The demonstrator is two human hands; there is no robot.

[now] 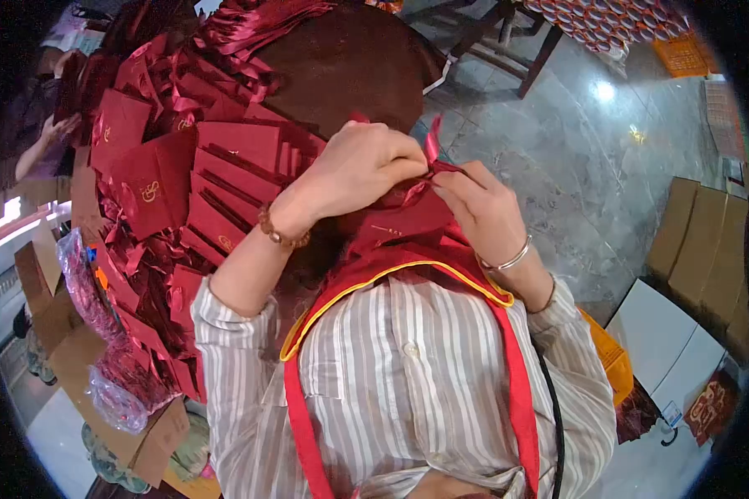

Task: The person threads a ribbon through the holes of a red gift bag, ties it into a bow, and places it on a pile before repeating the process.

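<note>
A shiny dark red ribbon (pixel 433 140) is pinched between my two hands, with one end standing up above the fingers and a loop hanging below. My left hand (pixel 362 162), with a beaded bracelet at the wrist, is closed on the ribbon from the left, thumb and forefinger together. My right hand (pixel 483 204), with a silver bangle, pinches it from the right, fingertips close to the left ones. Just below the hands is my red apron (pixel 424 241) with yellow trim. Part of the ribbon is hidden behind the fingers.
Dark red printed envelopes (pixel 150 191) with ribbons lie heaped on the left, by a brown-covered surface (pixel 341 75). Another person's hand (pixel 57 131) shows at far left. Cardboard (pixel 699 249) and a white box (pixel 653 333) stand right. A wooden stool (pixel 508 41) is beyond.
</note>
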